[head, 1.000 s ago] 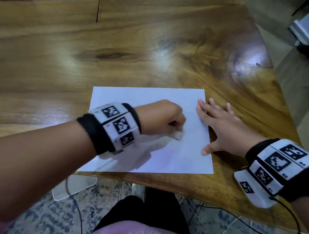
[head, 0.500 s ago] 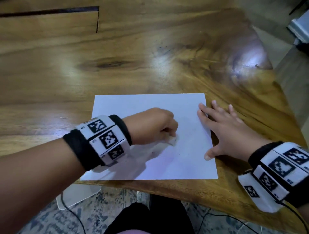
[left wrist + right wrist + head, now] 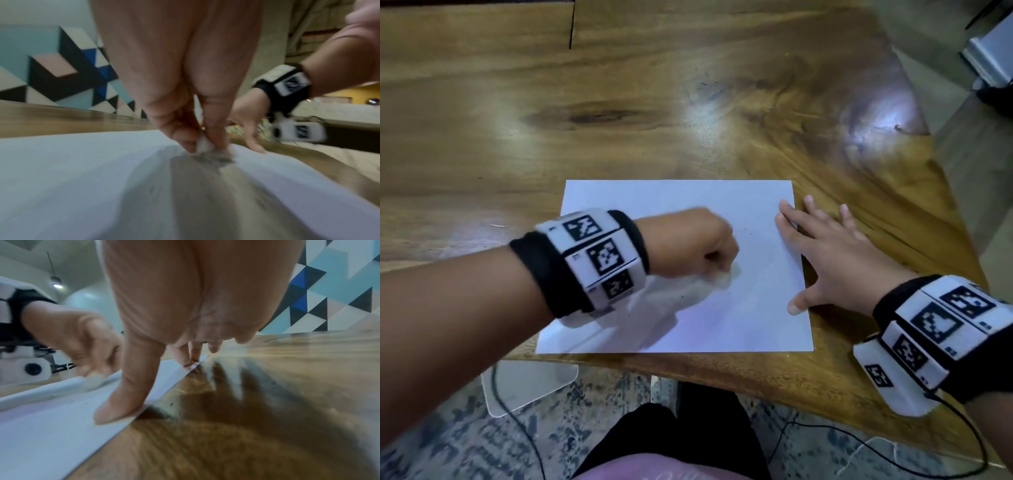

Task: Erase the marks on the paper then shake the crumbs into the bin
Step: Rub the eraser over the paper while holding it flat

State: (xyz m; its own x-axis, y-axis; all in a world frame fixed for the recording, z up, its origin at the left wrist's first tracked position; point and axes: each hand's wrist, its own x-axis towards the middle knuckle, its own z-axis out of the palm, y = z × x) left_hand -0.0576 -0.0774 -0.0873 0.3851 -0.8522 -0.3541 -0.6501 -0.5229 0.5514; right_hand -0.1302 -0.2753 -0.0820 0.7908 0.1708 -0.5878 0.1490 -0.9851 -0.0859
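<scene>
A white sheet of paper [image 3: 739, 318] lies flat near the front edge of the wooden table [image 3: 619, 102]. My left hand [image 3: 698, 246] is curled over the middle of the sheet and pinches a small whitish eraser [image 3: 726, 275], whose tip [image 3: 203, 144] is pressed on the paper. The hand and eraser are blurred. Tiny dark crumbs [image 3: 750, 234] dot the sheet near the eraser. My right hand [image 3: 832, 253] lies flat with spread fingers on the sheet's right edge; its thumb [image 3: 119, 404] and a fingertip [image 3: 189, 361] press the paper [image 3: 41, 426] down.
Below the table's front edge a clear plastic container [image 3: 530, 383] stands on the patterned floor at the left, with a thin black cable across it. A grey device [image 3: 989, 58] sits off the table at the far right. A patterned wall rises behind the table.
My left hand and the eraser have slid back and forth over the middle of the sheet, leftward then right again. The right hand has stayed pressed on the right edge.
</scene>
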